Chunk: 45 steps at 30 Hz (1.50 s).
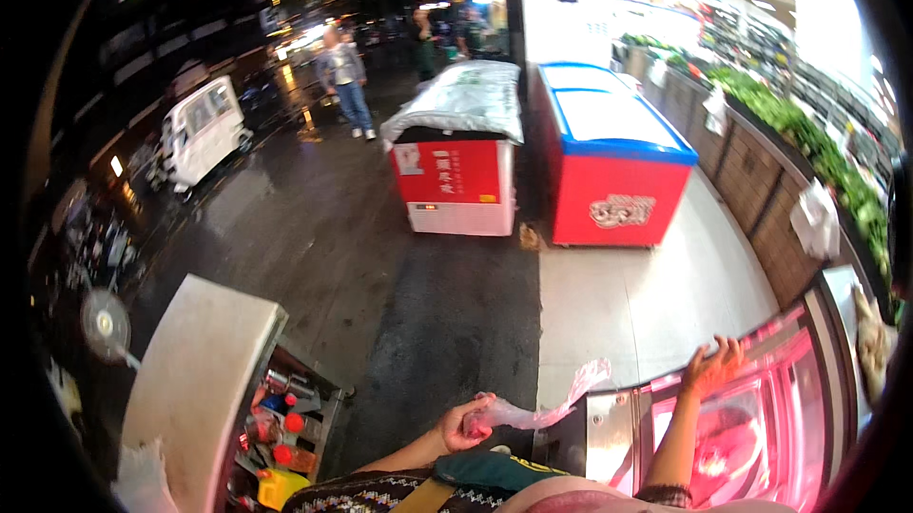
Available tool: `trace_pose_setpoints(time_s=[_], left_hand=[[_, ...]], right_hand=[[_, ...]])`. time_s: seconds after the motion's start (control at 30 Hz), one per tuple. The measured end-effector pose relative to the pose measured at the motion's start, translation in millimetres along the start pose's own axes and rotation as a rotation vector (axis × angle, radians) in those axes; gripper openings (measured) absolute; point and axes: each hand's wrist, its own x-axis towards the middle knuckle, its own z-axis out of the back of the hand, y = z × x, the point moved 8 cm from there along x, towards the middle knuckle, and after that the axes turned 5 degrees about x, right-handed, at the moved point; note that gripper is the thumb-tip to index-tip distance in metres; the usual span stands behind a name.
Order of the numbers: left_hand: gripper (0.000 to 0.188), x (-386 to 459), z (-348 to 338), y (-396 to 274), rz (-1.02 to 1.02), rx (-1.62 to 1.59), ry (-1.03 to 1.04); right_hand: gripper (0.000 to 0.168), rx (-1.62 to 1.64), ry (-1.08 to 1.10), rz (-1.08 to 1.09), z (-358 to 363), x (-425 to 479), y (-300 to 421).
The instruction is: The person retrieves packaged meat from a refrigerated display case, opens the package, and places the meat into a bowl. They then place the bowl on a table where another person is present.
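Observation:
My left hand (465, 426) is closed around a thin clear plastic bag (524, 415) in front of my body. The bag's loose end trails up and to the right; something reddish shows bunched at my fingers, too unclear to name. My right hand (715, 369) lies at the upper edge of a pink-lit glass display case (774, 399), fingers apart and slightly bent, with nothing seen in them. Behind the glass, reddish contents (720, 449) glow under the light, their kind unclear.
At left stands a pale-topped counter (196, 363) with red-capped bottles (294, 456) and a yellow jug (279, 488) on its shelves. Ahead are a covered chest freezer (456, 178) and a red-and-blue one (613, 192). Leafy greens (806, 121) line the right. A person (344, 81) stands beyond.

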Motion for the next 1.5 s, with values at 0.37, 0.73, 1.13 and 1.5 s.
trace_pose_setpoints(time_s=[0.37, 0.73, 1.13, 1.5], left_hand=[[0.018, -13.5, -7.2, -34.6, -0.929, 1.156, 0.483], [0.034, 36.8, 29.4, -6.3, -0.507, 0.954, 0.498], [0.039, -6.3, -38.8, -1.5, -0.932, 1.423, 0.597], [0.03, -0.3, -69.0, 9.3, -0.64, 1.23, 0.602]], right_hand=[[0.033, -0.16, 0.017, 0.071, -9.2, -1.8, 14.6], [0.028, -0.218, 0.063, 0.038, -11.3, -2.8, 12.5], [0.027, -0.131, 0.049, 0.028, -11.7, -6.9, 3.5], [0.024, -0.059, 0.094, -0.01, -6.4, -3.3, 4.3]])
